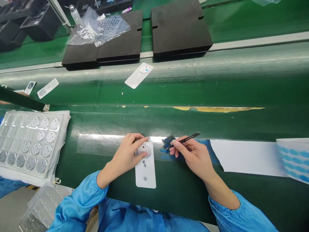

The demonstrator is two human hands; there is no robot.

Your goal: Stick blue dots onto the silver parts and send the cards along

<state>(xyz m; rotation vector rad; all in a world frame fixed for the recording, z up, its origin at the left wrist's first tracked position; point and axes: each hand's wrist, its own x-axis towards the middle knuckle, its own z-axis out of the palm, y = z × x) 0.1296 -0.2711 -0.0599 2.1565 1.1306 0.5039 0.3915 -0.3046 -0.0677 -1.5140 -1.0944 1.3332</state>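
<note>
My left hand (127,150) is bent round the upper end of a white rectangular panel (145,172), thumb and index finger at its round metallic disc (144,150). The panel lies upright before me, with dark characters and a small round mark below the disc. My right hand (193,154) pinches slim black tweezers (189,137), their tip pointing left and down. Beneath that tip, a piece of dark blue film (166,149) lies on a clear strip (101,145) stretched along the bench. Part of the disc is hidden by my left fingers.
At left stands a clear tray (29,135) holding several round discs. A white sheet (248,158) and a sheet with blue spots (294,158) lie at right. Another white panel (138,75) rests on the green belt (181,87). Black boards (180,29) and a plastic bag (98,29) sit behind.
</note>
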